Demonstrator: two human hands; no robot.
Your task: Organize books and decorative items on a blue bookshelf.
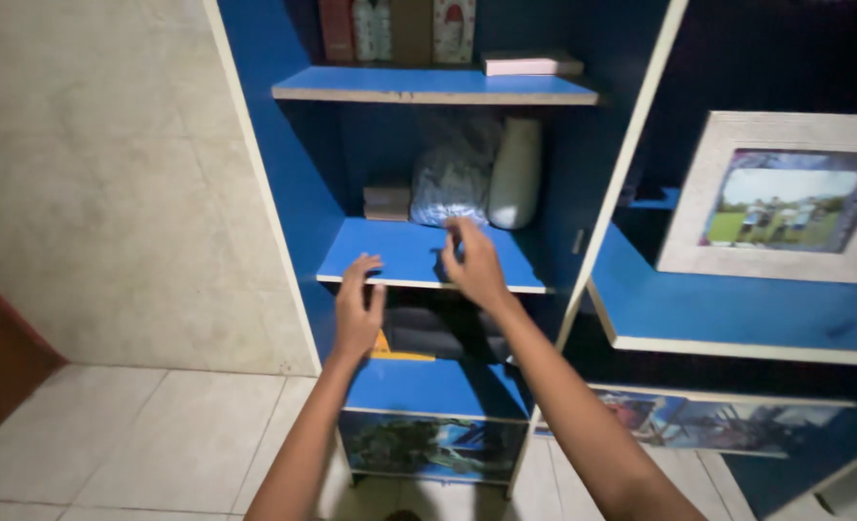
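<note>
While both arms reach into the blue shelf unit, the left hand [356, 307] hovers spread and empty over the front edge of the blue middle shelf board [390, 253]. The right hand [474, 262], fingers loosely parted and holding nothing, reaches toward the grey crinkled plastic bag [451, 178] at the back. A clean grasp probably means approaching low and straight. The bag stands upright, long axis vertical, beside a white rounded vase [516, 172] leaning slightly.

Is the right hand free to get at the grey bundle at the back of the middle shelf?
Probably yes: the right hand hovers just before the grey bundle, with only bare blue shelf between them.
</note>
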